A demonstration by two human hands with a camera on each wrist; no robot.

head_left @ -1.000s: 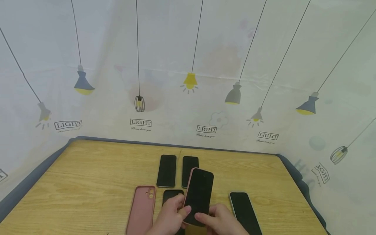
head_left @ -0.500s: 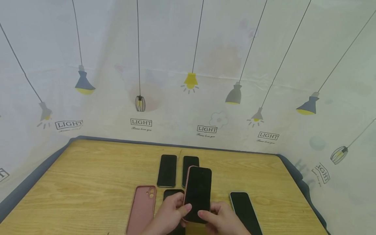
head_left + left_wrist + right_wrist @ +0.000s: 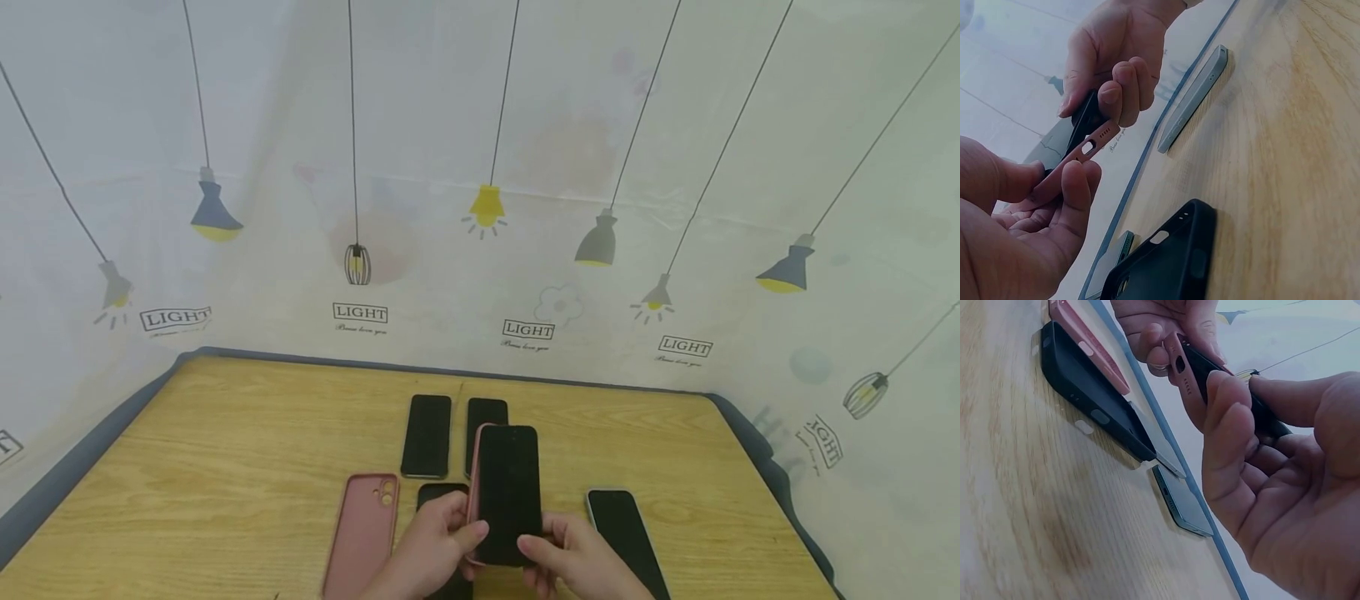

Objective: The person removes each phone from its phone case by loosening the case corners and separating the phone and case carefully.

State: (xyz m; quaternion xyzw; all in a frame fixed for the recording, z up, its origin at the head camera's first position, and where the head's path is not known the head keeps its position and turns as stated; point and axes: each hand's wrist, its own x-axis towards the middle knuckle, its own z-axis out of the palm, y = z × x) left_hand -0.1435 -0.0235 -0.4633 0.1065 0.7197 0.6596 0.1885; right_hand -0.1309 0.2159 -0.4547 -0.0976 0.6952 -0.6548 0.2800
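A phone [image 3: 510, 492] with a dark screen is held above the table, its screen facing up. Along its left side shows the edge of a pink phone case [image 3: 473, 508]. My left hand [image 3: 438, 537] grips the case and the phone's left edge, thumb on the front. The phone's lower right side is pinched by my right hand [image 3: 573, 554]. In the left wrist view the phone [image 3: 1083, 125] sits tilted out of the case [image 3: 1099, 140], whose port hole and speaker slots show. The right wrist view shows the same gap beside the case [image 3: 1188, 378].
Another pink case [image 3: 363, 533] lies left on the wooden table [image 3: 187, 483]. Two phones [image 3: 427, 436] lie behind, one partly hidden by the held phone. A black case [image 3: 1172, 256] is under my left hand, and a pale-edged phone [image 3: 626, 542] is at right.
The held phone has shifted slightly left and turned more upright. More of the pink case edge shows on its left. My right thumb has slid right, towards the phone's edge.
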